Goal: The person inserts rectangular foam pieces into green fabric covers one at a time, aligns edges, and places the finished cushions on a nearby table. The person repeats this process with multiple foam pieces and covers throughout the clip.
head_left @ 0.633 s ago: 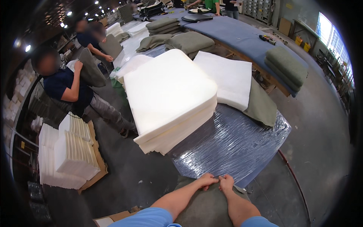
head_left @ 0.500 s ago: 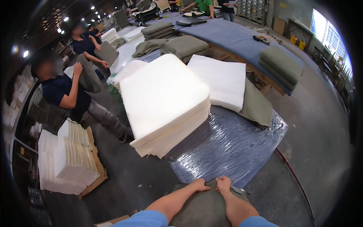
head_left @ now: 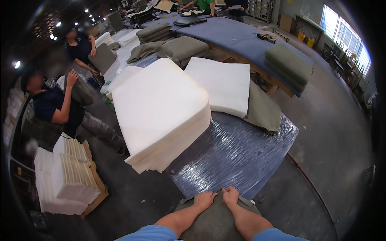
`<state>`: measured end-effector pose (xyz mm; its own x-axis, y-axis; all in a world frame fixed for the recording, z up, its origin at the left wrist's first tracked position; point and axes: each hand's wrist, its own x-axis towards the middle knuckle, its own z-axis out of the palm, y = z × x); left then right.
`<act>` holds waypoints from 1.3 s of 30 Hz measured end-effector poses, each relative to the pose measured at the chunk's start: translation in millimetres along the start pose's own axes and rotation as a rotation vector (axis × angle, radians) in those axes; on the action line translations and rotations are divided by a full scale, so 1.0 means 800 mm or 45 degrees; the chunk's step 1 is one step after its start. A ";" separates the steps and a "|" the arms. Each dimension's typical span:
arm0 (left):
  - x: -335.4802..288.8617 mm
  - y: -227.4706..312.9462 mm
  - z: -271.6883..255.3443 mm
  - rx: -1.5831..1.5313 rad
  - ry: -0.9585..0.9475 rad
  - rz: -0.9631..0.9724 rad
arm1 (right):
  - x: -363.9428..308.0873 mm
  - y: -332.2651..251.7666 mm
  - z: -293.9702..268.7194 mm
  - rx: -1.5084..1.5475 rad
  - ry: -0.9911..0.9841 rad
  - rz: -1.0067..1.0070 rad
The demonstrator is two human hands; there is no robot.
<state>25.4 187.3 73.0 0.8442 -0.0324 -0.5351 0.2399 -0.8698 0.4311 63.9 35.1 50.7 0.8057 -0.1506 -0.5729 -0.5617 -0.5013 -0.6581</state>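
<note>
While 2 hands (head_left: 206,199) grip, fabric (head_left: 211,222) points forward, long axis unclear.

In front of the big white foam stack (head_left: 161,96), the green-gray cloth (head_left: 211,223) gets cut off at the bottom. The left hand (head_left: 205,200) and right hand (head_left: 230,196) hide bits of it, and some fingertips don't show. Far behind the stack, the tools (head_left: 265,38) look too tiny to name, and the top edge cuts off a person in green (head_left: 205,6).
</note>
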 end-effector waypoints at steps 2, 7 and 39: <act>0.001 0.000 0.000 -0.024 0.113 0.036 | 0.000 -0.003 -0.002 0.013 -0.065 0.037; 0.005 -0.012 -0.001 -0.044 0.185 0.069 | 0.008 -0.035 -0.023 -0.382 -0.482 0.183; 0.005 -0.017 0.004 -0.192 0.125 0.024 | 0.004 0.022 -0.006 -0.574 -0.128 -0.638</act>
<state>23.9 197.6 62.8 0.8900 0.0067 -0.4559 0.2869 -0.7854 0.5484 57.6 22.0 39.2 0.9143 0.2614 -0.3093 0.0255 -0.7994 -0.6002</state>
